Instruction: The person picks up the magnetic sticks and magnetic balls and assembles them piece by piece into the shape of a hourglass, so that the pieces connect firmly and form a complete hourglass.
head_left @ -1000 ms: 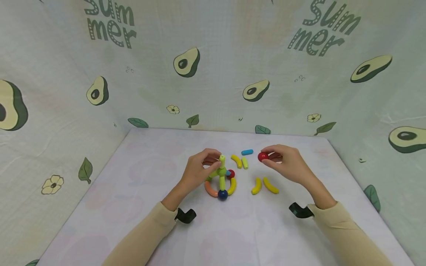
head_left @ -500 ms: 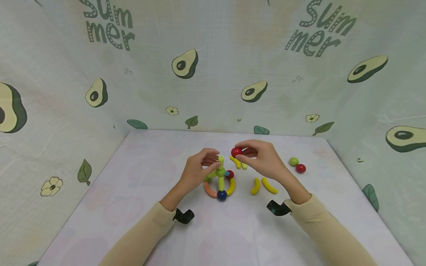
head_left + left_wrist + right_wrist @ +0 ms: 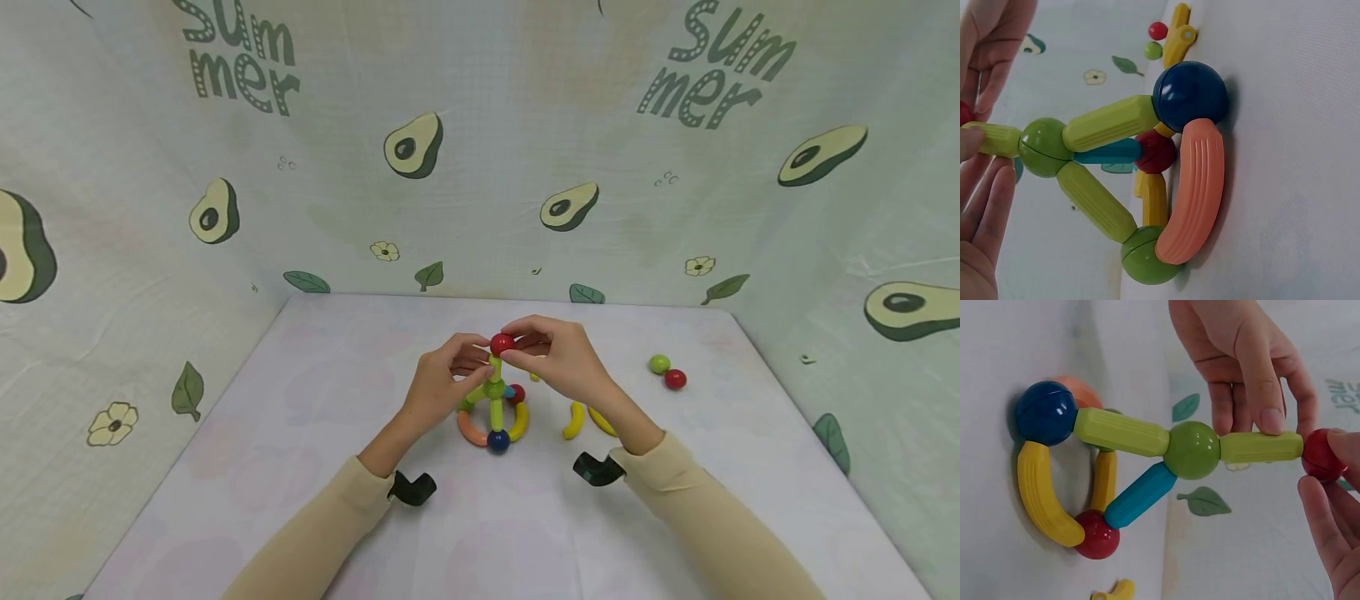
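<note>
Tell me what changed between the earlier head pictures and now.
The right hand carried the red ball leftward to the tip of the upright light-green stick and still holds it. That uncovered a green ball and loose red ball at right. The left hand still pinches that stick; the navy ball stayed put.

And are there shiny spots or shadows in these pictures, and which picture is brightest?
Left wrist view: little glints on the blue ball, plus a soft shadow on the table beside the orange stick; right wrist view: a glint on the middle green ball, dim overall, like the left; head view: brightest.
</note>
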`<state>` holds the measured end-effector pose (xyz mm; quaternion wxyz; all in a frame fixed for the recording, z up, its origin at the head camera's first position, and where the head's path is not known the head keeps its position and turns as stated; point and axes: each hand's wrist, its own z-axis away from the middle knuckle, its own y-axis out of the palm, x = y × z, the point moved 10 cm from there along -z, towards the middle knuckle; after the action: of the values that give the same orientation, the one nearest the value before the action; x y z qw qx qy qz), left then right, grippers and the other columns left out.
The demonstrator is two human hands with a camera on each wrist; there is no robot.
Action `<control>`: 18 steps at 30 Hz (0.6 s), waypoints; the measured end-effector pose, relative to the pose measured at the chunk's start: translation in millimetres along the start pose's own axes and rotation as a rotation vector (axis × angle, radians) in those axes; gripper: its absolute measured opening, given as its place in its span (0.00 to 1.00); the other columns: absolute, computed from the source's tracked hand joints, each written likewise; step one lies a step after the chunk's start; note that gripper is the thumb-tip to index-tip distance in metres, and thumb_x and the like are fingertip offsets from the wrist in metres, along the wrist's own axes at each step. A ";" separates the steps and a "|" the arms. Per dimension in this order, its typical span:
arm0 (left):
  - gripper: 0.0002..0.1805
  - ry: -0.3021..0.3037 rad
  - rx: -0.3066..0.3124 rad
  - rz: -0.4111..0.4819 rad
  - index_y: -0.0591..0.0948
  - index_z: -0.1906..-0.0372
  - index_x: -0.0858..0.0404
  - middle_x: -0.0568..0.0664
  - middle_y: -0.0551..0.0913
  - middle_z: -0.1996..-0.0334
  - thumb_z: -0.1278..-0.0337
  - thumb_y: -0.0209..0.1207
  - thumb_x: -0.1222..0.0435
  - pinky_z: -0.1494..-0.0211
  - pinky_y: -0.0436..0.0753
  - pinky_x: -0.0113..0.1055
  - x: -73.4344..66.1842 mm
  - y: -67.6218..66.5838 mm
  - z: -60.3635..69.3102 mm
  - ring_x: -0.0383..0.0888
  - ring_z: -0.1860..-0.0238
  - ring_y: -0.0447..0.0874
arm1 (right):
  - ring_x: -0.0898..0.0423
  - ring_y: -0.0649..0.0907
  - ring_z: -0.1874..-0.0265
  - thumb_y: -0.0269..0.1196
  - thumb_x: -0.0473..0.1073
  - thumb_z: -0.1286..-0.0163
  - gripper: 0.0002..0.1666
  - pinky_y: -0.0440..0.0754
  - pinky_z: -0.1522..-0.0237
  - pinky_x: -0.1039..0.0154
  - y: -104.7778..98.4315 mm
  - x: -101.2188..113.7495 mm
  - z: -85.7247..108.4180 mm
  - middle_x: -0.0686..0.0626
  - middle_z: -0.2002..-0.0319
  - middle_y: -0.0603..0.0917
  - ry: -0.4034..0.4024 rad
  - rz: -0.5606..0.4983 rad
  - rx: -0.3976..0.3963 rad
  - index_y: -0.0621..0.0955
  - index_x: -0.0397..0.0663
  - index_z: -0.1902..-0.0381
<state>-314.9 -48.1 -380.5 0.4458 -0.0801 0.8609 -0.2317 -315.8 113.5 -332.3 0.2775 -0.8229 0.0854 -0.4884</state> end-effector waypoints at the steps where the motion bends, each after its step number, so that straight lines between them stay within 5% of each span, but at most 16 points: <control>1: 0.23 0.002 0.000 0.003 0.79 0.39 0.59 0.52 0.91 0.53 0.36 0.73 0.67 0.50 0.89 0.31 -0.3 -0.1 -0.1 0.42 0.55 0.92 | 0.54 0.91 0.56 0.77 0.38 0.33 0.19 0.90 0.53 0.63 0.3 0.4 -0.1 0.49 0.51 0.90 0.000 -0.002 -0.002 0.87 0.46 0.45; 18: 0.22 0.023 -0.012 0.018 0.79 0.37 0.57 0.50 0.91 0.49 0.32 0.71 0.65 0.49 0.89 0.32 -4.6 -7.2 -4.0 0.42 0.52 0.92 | 0.53 0.91 0.56 0.77 0.37 0.33 0.19 0.91 0.51 0.56 4.7 3.7 0.2 0.48 0.50 0.90 -0.040 -0.006 0.004 0.88 0.46 0.45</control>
<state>-315.9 -51.5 -371.7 0.4377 -0.0721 0.8679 -0.2235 -313.1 108.2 -332.2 0.2793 -0.8322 0.0764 -0.4729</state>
